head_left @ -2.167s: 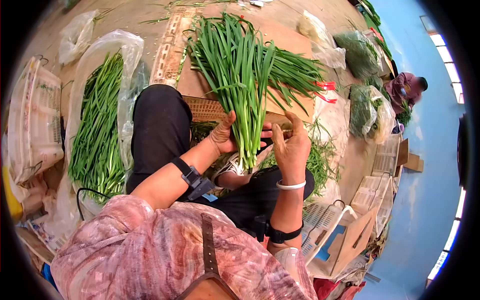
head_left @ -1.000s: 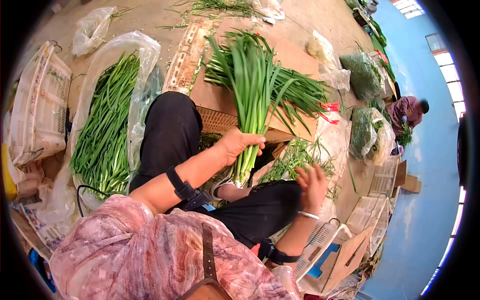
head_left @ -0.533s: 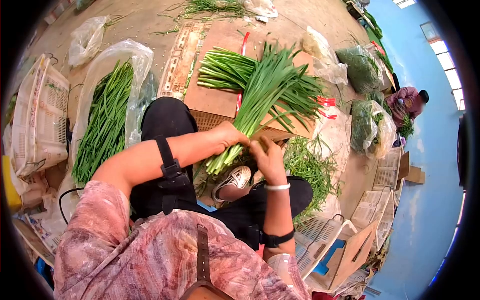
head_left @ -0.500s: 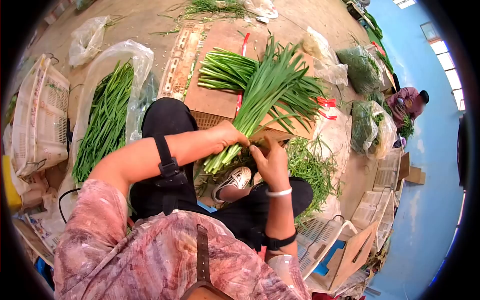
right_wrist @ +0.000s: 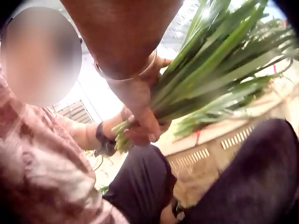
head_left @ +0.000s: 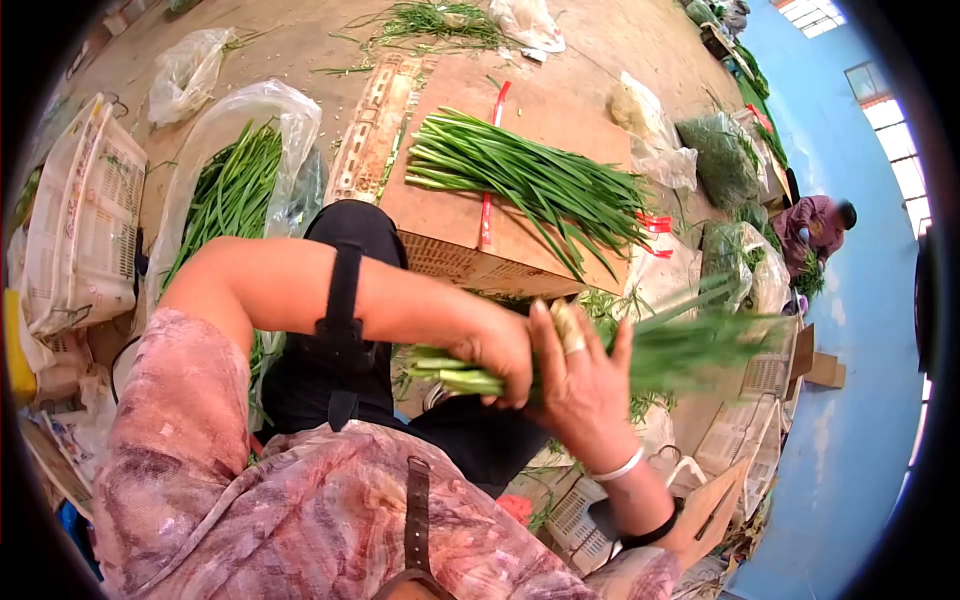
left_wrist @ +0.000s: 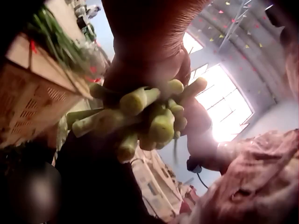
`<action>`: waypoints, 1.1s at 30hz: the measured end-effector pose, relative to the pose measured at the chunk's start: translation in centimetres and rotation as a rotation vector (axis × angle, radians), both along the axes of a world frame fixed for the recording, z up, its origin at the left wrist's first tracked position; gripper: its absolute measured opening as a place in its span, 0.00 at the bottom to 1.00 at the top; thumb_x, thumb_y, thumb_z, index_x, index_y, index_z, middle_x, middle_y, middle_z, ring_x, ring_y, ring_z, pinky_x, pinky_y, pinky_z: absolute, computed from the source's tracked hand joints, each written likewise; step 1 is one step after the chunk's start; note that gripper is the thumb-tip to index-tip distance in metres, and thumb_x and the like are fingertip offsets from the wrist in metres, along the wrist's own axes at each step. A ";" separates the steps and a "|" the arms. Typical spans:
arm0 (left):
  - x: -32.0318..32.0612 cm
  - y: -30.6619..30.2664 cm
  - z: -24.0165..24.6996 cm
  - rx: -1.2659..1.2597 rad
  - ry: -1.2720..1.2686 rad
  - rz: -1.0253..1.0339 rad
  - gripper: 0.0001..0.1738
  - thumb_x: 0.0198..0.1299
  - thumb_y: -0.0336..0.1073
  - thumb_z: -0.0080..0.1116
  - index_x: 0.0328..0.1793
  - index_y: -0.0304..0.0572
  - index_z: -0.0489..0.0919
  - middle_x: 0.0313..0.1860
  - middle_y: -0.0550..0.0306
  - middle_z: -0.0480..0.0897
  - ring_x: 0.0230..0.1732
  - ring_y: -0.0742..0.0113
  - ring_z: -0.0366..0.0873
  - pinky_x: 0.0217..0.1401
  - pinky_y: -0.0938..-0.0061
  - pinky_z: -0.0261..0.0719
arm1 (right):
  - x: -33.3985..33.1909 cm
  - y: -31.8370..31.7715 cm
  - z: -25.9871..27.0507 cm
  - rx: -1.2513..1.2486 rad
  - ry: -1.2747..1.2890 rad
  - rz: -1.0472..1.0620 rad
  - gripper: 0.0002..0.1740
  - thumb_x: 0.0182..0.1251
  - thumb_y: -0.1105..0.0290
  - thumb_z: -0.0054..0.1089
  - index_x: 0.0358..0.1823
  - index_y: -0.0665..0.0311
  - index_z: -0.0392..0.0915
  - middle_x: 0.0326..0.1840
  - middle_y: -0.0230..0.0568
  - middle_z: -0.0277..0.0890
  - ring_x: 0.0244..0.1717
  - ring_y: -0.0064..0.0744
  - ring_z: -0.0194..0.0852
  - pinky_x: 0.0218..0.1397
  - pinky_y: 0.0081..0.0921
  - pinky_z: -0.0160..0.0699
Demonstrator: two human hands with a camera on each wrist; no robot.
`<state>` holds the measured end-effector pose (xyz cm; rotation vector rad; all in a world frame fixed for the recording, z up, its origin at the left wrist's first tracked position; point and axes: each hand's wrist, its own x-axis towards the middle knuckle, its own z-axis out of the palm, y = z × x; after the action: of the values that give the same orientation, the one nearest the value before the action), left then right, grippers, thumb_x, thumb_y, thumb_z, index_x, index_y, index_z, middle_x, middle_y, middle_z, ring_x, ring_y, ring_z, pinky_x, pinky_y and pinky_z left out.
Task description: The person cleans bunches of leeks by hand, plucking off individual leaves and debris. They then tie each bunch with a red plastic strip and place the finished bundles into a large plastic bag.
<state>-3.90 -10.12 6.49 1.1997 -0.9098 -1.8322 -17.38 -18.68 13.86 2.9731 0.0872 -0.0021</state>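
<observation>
A green bunch [head_left: 690,350] is gripped near its pale ends by the left hand [head_left: 500,355], with the fingers curled round it. It is touched by the right hand [head_left: 590,405], whose fingers are held mostly straight. The pale ends are pointed at 9 o'clock, the blurred leaf tips at 3. At 12 o'clock, a green pile [head_left: 520,170] is held up by a box [head_left: 575,110], across red tape [head_left: 487,220]. More greens [head_left: 235,185] are kept in a clear bag [head_left: 300,105] at 10 o'clock.
</observation>
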 end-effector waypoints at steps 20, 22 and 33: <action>13.1 2.2 3.1 -0.294 -0.796 0.266 0.35 0.54 0.60 0.58 0.55 0.36 0.73 0.45 0.48 0.81 0.48 0.55 0.78 0.52 0.62 0.74 | 4.0 -2.2 -8.8 0.198 -0.094 -0.201 0.24 0.45 0.69 0.65 0.46 0.63 0.69 0.28 0.46 0.75 0.28 0.49 0.77 0.29 0.41 0.75; 15.3 4.0 2.7 -0.420 -0.131 0.956 0.31 0.58 0.54 0.57 0.59 0.40 0.68 0.47 0.50 0.80 0.50 0.59 0.78 0.54 0.64 0.72 | 4.6 -3.1 -6.5 0.101 -0.073 -0.273 0.15 0.49 0.68 0.61 0.37 0.64 0.68 0.23 0.43 0.74 0.27 0.45 0.78 0.30 0.38 0.76; -2.4 -8.3 -4.8 -0.217 1.402 0.936 0.43 0.47 0.60 0.67 0.60 0.37 0.67 0.58 0.53 0.72 0.60 0.58 0.69 0.64 0.59 0.67 | 11.7 -6.0 -1.0 -0.479 0.232 -0.140 0.08 0.51 0.70 0.59 0.31 0.61 0.71 0.23 0.39 0.79 0.25 0.37 0.82 0.23 0.32 0.76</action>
<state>-6.31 -18.47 1.71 -0.0496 0.2641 -1.2266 -5.70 -24.66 12.86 2.4815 -0.0827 -0.3359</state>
